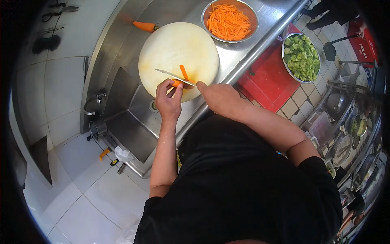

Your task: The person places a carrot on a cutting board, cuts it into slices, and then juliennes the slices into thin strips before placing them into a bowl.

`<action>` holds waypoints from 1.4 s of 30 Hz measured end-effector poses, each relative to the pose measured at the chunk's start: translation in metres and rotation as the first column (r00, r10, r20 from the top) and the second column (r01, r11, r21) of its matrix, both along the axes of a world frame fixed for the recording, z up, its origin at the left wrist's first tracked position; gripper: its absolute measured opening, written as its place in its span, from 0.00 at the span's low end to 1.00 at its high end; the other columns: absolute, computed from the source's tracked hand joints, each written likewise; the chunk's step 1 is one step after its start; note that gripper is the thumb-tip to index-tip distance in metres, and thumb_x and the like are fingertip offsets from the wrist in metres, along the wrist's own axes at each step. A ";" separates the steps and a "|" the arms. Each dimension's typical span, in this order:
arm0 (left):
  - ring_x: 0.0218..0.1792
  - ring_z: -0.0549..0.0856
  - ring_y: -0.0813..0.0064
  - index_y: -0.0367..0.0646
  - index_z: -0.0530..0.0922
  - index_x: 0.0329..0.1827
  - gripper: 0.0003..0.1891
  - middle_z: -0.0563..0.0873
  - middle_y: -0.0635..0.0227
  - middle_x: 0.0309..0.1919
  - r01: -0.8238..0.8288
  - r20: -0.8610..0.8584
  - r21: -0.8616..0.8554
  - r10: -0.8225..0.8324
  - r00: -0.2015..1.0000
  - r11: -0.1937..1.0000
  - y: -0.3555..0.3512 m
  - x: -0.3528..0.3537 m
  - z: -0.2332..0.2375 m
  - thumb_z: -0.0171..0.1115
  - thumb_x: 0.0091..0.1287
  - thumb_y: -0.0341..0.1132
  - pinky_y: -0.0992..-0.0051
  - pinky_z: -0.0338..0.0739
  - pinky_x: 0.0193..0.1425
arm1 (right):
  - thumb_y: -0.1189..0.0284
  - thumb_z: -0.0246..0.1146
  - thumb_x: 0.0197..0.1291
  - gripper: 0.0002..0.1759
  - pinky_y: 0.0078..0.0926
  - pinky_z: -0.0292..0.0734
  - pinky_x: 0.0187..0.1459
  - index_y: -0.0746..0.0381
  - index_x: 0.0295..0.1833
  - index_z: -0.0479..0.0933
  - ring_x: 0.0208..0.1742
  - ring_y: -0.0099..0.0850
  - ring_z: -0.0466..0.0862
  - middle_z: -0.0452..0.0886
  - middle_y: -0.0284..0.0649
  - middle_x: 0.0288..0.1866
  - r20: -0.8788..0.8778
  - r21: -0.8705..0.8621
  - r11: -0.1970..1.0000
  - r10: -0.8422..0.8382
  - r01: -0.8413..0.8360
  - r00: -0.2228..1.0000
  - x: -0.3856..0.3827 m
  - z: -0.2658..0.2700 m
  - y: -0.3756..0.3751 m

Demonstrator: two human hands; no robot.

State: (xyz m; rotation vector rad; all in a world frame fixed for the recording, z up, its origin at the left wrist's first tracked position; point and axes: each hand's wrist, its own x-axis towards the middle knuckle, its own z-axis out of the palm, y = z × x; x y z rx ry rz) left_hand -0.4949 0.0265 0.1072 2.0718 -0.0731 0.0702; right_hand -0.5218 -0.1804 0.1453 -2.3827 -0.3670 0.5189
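Left hand (168, 101) curled, pinning a carrot piece (177, 83) at the near edge of the round cutting board (174, 49), right hand (219, 97) gripping a knife (172, 75) over it, bowl of carrot strips (229, 22) toward the surface's (268, 20) far edge.

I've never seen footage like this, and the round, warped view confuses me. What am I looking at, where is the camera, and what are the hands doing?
There is no machine here: these are a person's two bare hands. The single picture comes from a camera worn on the head and looking down, so the black shirt fills the bottom and the wide lens bends the edges. On a steel counter lies a round cutting board. The left hand steadies a carrot piece on it. The right hand holds a knife, its blade across that piece. A cut slice lies on the board by the blade. Beyond the board are a whole carrot and a bowl of carrot strips. A bowl of chopped greens sits lower, on something red.
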 end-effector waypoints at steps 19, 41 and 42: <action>0.61 0.83 0.69 0.40 0.67 0.56 0.18 0.80 0.54 0.59 -0.034 -0.032 -0.340 0.024 0.999 0.940 0.042 -0.031 -0.029 0.66 0.71 0.22 0.73 0.83 0.62 | 0.73 0.50 0.71 0.13 0.56 0.80 0.48 0.67 0.56 0.71 0.45 0.56 0.87 0.86 0.57 0.39 -0.127 -0.068 0.997 -0.046 0.037 0.991 0.010 -0.030 -0.014; 0.38 0.87 0.73 0.40 0.77 0.45 0.16 0.86 0.61 0.37 -0.095 -0.321 0.370 0.223 0.920 0.924 0.085 0.122 0.003 0.76 0.63 0.36 0.74 0.81 0.46 | 0.65 0.51 0.74 0.15 0.64 0.73 0.50 0.65 0.55 0.69 0.46 0.67 0.82 0.83 0.66 0.39 -0.118 -0.038 0.924 -0.382 0.380 0.917 -0.041 -0.010 -0.075; 0.38 0.87 0.73 0.40 0.77 0.45 0.16 0.86 0.61 0.37 -0.103 -0.315 0.365 0.227 0.921 0.925 0.085 0.132 -0.005 0.76 0.63 0.36 0.74 0.81 0.46 | 0.65 0.51 0.74 0.15 0.64 0.73 0.50 0.65 0.55 0.69 0.46 0.67 0.82 0.83 0.66 0.39 -0.110 -0.040 0.926 -0.377 0.375 0.920 -0.043 -0.013 -0.078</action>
